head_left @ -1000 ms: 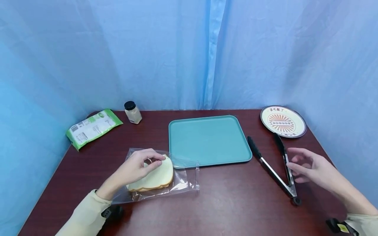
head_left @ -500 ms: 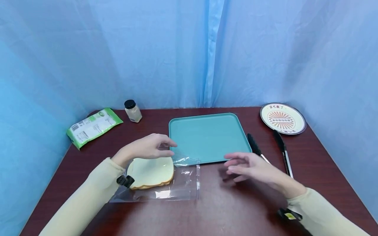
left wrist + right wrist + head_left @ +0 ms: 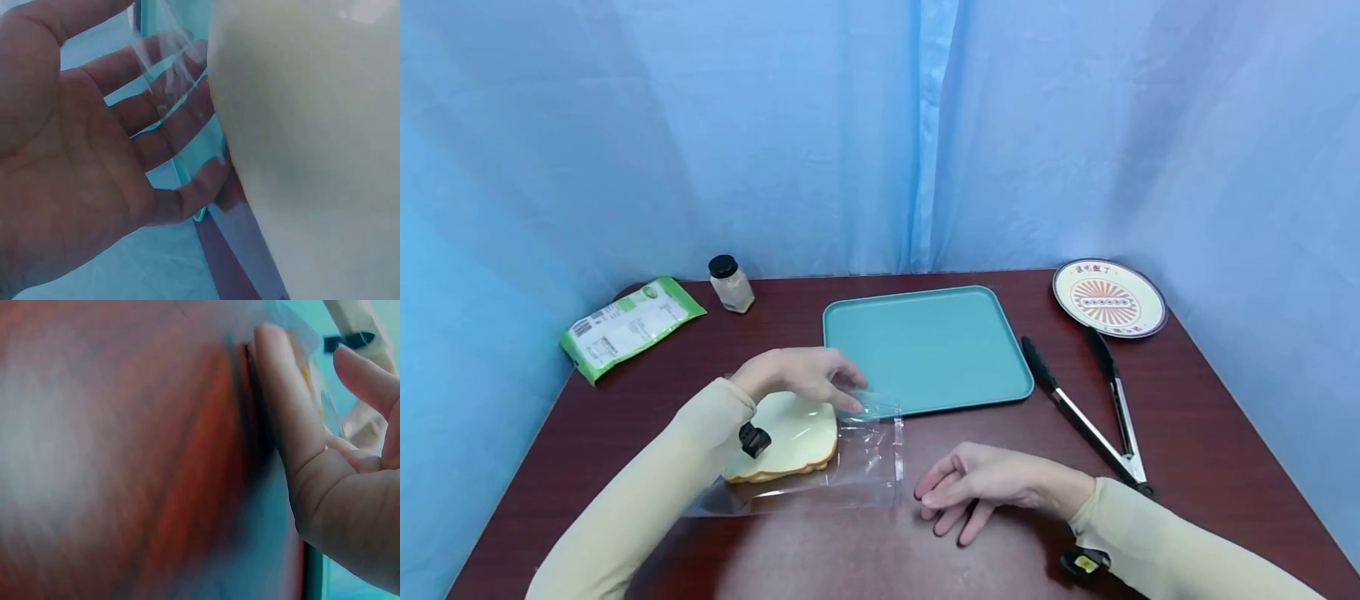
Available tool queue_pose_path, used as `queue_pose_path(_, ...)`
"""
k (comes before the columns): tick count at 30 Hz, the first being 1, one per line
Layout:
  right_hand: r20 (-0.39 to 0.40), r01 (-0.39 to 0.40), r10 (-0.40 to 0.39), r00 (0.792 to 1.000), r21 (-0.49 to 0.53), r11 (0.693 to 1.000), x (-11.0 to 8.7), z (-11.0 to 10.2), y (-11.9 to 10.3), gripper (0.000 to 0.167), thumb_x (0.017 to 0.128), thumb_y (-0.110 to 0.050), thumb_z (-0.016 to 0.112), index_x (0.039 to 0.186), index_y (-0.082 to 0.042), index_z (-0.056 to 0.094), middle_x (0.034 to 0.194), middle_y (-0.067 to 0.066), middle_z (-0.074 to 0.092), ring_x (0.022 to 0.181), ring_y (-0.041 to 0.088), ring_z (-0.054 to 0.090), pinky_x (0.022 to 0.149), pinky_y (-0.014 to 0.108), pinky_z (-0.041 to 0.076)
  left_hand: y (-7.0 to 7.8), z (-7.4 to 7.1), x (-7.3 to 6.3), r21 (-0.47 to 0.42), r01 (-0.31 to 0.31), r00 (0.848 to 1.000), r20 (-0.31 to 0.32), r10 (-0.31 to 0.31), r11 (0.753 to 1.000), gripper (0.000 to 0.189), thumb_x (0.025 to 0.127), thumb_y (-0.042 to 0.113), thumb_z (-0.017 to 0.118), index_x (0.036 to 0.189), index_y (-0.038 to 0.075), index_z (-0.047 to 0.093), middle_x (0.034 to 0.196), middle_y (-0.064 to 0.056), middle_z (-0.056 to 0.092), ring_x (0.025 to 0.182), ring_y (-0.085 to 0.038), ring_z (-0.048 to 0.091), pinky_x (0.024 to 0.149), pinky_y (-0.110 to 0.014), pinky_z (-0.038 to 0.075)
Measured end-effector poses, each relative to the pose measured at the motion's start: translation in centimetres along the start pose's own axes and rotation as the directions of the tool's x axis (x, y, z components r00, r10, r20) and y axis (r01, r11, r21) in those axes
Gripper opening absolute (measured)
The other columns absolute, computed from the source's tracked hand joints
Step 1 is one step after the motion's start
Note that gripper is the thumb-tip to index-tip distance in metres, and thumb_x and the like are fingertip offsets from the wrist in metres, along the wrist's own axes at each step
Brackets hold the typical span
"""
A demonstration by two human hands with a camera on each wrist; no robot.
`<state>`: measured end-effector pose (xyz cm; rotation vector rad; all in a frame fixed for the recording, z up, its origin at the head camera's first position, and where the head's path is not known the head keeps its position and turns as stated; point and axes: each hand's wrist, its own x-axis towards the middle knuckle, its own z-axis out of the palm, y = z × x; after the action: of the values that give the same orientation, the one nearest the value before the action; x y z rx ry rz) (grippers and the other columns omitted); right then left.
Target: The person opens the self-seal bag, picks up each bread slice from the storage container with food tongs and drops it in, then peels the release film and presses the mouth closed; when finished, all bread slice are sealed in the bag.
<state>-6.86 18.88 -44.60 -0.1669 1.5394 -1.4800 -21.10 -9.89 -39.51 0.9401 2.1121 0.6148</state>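
Observation:
A clear plastic bag (image 3: 868, 479) lies at the front left of the table, with slices of white bread (image 3: 805, 429) inside. My left hand (image 3: 808, 372) is at the far side of the bag, its sleeve crossing above the bread. In the left wrist view the fingers (image 3: 169, 134) are apart and loosely extended, with clear film passing across them beside the pale bread (image 3: 312, 156). Just right of the bag's end, my right hand (image 3: 977, 483) hovers low over the table with fingers spread, holding nothing.
A teal tray (image 3: 925, 346) lies behind the bag. Metal tongs (image 3: 1093, 429) with black tips lie spread at the right, near a patterned plate (image 3: 1108, 298). A green-and-white packet (image 3: 632, 327) and a black-capped jar (image 3: 732, 287) stand back left.
My right hand has moved from beside the tongs leftward and nearer the front, towards the bag's end. My left hand has shifted from above the bread to the bag's far right side.

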Motion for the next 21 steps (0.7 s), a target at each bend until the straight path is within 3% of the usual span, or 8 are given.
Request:
queue_pose_path(6,0.049,-0.022,0.019,0.999,0.066,0.998,0.9,0.5,0.2,0.039,0.096,-0.016,0.070,0.124,0.009,0.061,0.110,0.023,0.071,0.092,0.030,0.073,0.070,0.044,0.061,-0.3,-0.2,1.2,-0.031,0.072,0.997,0.015,-0.072,0.997,0.028,0.095,0.023,0.074,0.120,0.011,0.072,0.110,0.003,0.069,0.103,-0.014,0.061,0.094,-0.035,0.051)
queue_pose_path(12,0.036,-0.030,0.027,0.999,0.093,0.995,1.9,0.5,0.2,0.035,0.097,-0.019,0.068,0.121,0.007,0.064,0.109,0.022,0.072,0.093,0.031,0.073,0.072,0.046,0.061,-0.7,-0.3,1.8,-0.036,0.083,0.996,0.041,-0.082,0.996,0.006,0.095,0.017,0.074,0.096,0.012,0.074,0.086,0.004,0.065,0.075,-0.011,0.051,0.068,-0.026,0.044)
queue_pose_path(17,0.032,-0.029,0.026,0.999,0.083,0.996,2.6,1.1,0.4,0.034,0.098,-0.025,0.067,0.115,0.005,0.068,0.105,0.021,0.073,0.088,0.027,0.074,0.070,0.044,0.061,-1.0,-0.4,1.9,0.007,0.058,0.998,0.032,-0.058,0.998,0.011,0.096,0.017,0.073,0.086,0.011,0.073,0.075,0.006,0.059,0.066,-0.008,0.046,0.062,-0.024,0.040)
queue_pose_path(21,-0.018,0.001,0.001,1.000,0.092,0.996,2.8,1.3,0.3,0.030,0.098,-0.019,0.067,0.112,0.006,0.069,0.104,0.022,0.073,0.084,0.026,0.075,0.069,0.042,0.061,-0.9,-0.6,1.6,-0.002,0.040,0.999,0.013,-0.040,0.999,0.014,0.096,0.018,0.073,0.084,0.011,0.072,0.071,0.006,0.057,0.063,-0.009,0.045,0.059,-0.025,0.038)
